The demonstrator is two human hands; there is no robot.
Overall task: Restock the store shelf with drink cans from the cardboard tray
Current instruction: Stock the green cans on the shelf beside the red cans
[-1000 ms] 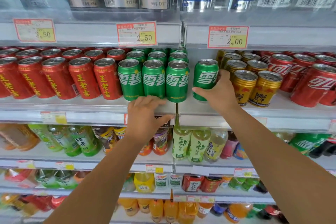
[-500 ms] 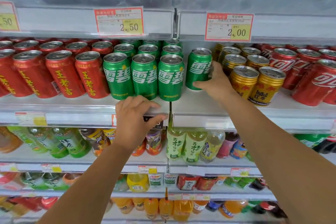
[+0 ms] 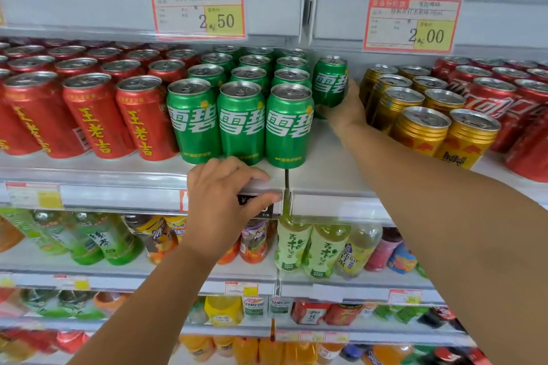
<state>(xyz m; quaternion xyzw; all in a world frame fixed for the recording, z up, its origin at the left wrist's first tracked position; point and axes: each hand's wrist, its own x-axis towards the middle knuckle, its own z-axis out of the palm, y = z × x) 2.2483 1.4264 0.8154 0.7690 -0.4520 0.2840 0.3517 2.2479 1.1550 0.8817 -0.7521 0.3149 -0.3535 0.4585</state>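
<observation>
A green drink can (image 3: 329,81) stands deep on the store shelf (image 3: 323,169), in an open lane right of three full rows of green cans (image 3: 241,121). My right hand (image 3: 345,111) reaches into that lane and grips the can low on its right side. My left hand (image 3: 225,204) holds the shelf's front edge below the green rows, fingers curled over the rail and thumb along the price strip. The cardboard tray is not in view.
Red cans (image 3: 89,115) fill the shelf to the left. Gold cans (image 3: 421,124) and more red cans (image 3: 522,115) stand to the right. Price tags (image 3: 197,10) hang from the shelf above. Bottled drinks (image 3: 311,246) fill the lower shelves.
My right hand has pushed the green can further back along its lane. The view has moved closer and tilted down. My left hand stays on the shelf edge.
</observation>
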